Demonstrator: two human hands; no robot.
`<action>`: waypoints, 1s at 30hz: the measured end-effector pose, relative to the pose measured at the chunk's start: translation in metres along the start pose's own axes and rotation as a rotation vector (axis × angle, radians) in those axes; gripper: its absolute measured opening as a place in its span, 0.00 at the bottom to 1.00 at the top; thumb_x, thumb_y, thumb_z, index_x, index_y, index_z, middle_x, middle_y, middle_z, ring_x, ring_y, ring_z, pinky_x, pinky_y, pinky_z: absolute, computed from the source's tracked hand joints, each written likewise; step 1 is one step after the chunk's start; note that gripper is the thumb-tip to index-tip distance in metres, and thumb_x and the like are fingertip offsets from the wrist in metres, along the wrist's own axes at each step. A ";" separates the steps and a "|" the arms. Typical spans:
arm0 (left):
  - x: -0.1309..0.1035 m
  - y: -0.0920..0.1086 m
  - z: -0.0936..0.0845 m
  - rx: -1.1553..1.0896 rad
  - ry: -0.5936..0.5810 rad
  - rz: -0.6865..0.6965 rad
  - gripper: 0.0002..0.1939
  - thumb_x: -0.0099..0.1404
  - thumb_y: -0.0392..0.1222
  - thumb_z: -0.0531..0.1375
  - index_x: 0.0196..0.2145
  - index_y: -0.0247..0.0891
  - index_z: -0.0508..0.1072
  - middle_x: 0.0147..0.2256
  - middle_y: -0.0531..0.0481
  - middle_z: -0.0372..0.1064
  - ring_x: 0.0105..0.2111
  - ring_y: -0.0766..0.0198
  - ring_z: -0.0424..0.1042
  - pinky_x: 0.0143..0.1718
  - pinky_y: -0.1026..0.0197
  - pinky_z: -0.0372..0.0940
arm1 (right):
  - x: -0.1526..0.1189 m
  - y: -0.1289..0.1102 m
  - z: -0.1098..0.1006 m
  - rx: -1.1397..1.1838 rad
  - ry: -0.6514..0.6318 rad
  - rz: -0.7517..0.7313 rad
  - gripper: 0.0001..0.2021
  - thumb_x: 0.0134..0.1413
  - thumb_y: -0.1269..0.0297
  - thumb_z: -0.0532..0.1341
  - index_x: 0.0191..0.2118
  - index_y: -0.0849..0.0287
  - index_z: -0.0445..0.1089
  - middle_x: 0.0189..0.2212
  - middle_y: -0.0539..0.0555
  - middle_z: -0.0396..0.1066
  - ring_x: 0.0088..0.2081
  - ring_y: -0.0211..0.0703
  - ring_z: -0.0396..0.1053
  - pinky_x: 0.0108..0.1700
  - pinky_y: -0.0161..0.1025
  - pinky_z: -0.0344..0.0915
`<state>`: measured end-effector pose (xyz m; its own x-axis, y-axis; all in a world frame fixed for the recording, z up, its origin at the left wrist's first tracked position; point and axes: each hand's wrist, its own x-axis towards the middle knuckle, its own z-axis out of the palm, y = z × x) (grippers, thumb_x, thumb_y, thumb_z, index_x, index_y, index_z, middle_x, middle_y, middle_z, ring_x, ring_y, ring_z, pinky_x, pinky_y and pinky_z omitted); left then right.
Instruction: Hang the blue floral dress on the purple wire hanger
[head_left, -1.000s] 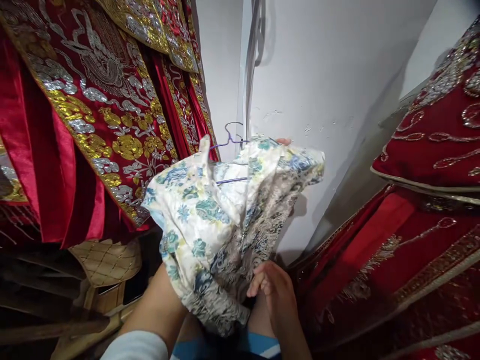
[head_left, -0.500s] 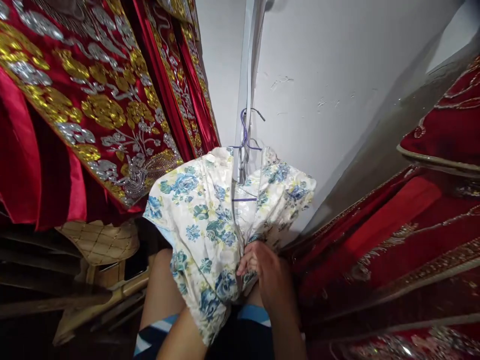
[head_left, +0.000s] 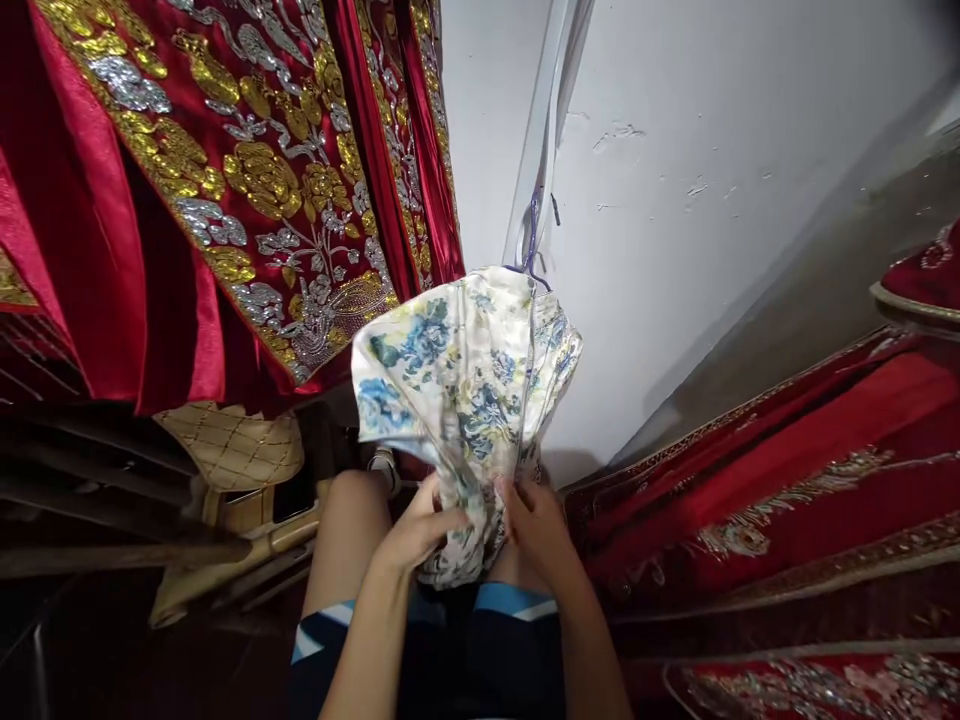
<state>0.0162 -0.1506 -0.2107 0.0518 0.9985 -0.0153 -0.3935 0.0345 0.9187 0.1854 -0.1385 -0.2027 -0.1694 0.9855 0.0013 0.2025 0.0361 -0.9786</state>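
Head view: a white short-sleeved shirt of thin cloth, printed with blue and green flowers [head_left: 487, 370], hangs in front of me, above my knees and before the pale wall [head_left: 675, 130]. Its neck end sits on a thin purple wire hanger [head_left: 535, 230]; what carries the hook, I cannot make out.

My left hand [head_left: 412, 530] has its thumb laid over the bunched lower cloth, the other fingers curled round the side of it, so I have that part gripped. My right hand [head_left: 536, 520] is bent inward, thumb and fingers pinching the cloth close to the front edge; how firmly, I cannot tell.

As I judge it, the step in hand is working the lower front of the shirt with both hands together. The next move calls for small finger work, a light hold and no hard tug that might drag the shoulders off the hanger.

The shirt's long axis runs from the hanger toward my lap, the upper end leaning a little to my right. Neck and shoulders point away from me, the gathered hem toward me, and one sleeve juts out to my left.
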 end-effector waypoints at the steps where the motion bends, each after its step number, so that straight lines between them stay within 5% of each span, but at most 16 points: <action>1: 0.002 -0.001 -0.001 0.008 0.006 0.009 0.18 0.53 0.40 0.70 0.42 0.33 0.77 0.38 0.46 0.77 0.38 0.54 0.76 0.43 0.55 0.70 | 0.000 -0.002 0.000 0.006 -0.047 0.014 0.24 0.61 0.43 0.57 0.21 0.54 0.61 0.14 0.48 0.61 0.18 0.40 0.59 0.24 0.39 0.56; 7: 0.014 0.000 0.003 -0.007 0.144 0.066 0.15 0.51 0.37 0.64 0.38 0.32 0.78 0.35 0.46 0.78 0.37 0.54 0.75 0.41 0.58 0.68 | -0.005 -0.006 0.004 0.085 -0.121 0.021 0.20 0.59 0.49 0.60 0.23 0.58 0.72 0.17 0.48 0.64 0.22 0.39 0.62 0.26 0.36 0.57; 17: 0.022 -0.010 0.013 -0.048 0.269 0.063 0.16 0.47 0.37 0.65 0.37 0.34 0.75 0.34 0.48 0.76 0.37 0.55 0.74 0.41 0.58 0.67 | -0.003 0.005 -0.004 0.106 -0.033 -0.012 0.15 0.53 0.64 0.61 0.17 0.57 0.63 0.16 0.48 0.63 0.22 0.37 0.60 0.26 0.35 0.56; 20: 0.026 -0.016 0.004 0.058 0.484 0.205 0.16 0.51 0.39 0.66 0.39 0.36 0.73 0.37 0.48 0.74 0.40 0.57 0.73 0.44 0.59 0.66 | -0.002 0.004 -0.006 0.111 -0.014 -0.020 0.15 0.54 0.63 0.61 0.17 0.57 0.66 0.16 0.49 0.65 0.21 0.37 0.60 0.25 0.35 0.57; 22: 0.024 -0.021 0.000 0.162 0.730 0.408 0.15 0.56 0.40 0.65 0.42 0.38 0.71 0.40 0.48 0.72 0.42 0.59 0.71 0.46 0.59 0.65 | 0.000 0.004 -0.007 0.120 0.005 -0.015 0.15 0.55 0.61 0.62 0.19 0.58 0.69 0.16 0.50 0.67 0.21 0.38 0.61 0.25 0.36 0.57; 24: 0.017 -0.028 0.003 0.270 0.841 0.651 0.12 0.62 0.42 0.62 0.43 0.39 0.70 0.42 0.47 0.69 0.44 0.59 0.70 0.48 0.58 0.64 | 0.000 0.004 -0.008 0.139 0.011 0.002 0.15 0.55 0.58 0.62 0.21 0.58 0.70 0.16 0.51 0.68 0.21 0.38 0.62 0.24 0.36 0.58; 26: 0.009 -0.040 0.013 0.390 0.702 0.778 0.09 0.66 0.43 0.58 0.43 0.39 0.71 0.43 0.45 0.68 0.47 0.57 0.69 0.50 0.56 0.64 | 0.000 0.004 -0.008 0.156 -0.007 0.006 0.15 0.55 0.57 0.63 0.22 0.58 0.71 0.17 0.51 0.69 0.20 0.38 0.62 0.24 0.35 0.58; 30: -0.004 -0.067 0.041 0.535 0.352 0.620 0.11 0.65 0.39 0.59 0.46 0.40 0.71 0.43 0.45 0.69 0.46 0.56 0.70 0.49 0.56 0.65 | -0.006 0.003 -0.011 0.160 -0.042 -0.030 0.13 0.55 0.58 0.63 0.24 0.59 0.72 0.16 0.49 0.67 0.20 0.37 0.62 0.24 0.34 0.57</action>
<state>0.0796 -0.1582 -0.2559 -0.3476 0.7892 0.5063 0.2292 -0.4520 0.8621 0.1978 -0.1425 -0.2037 -0.2140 0.9765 0.0260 0.0407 0.0355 -0.9985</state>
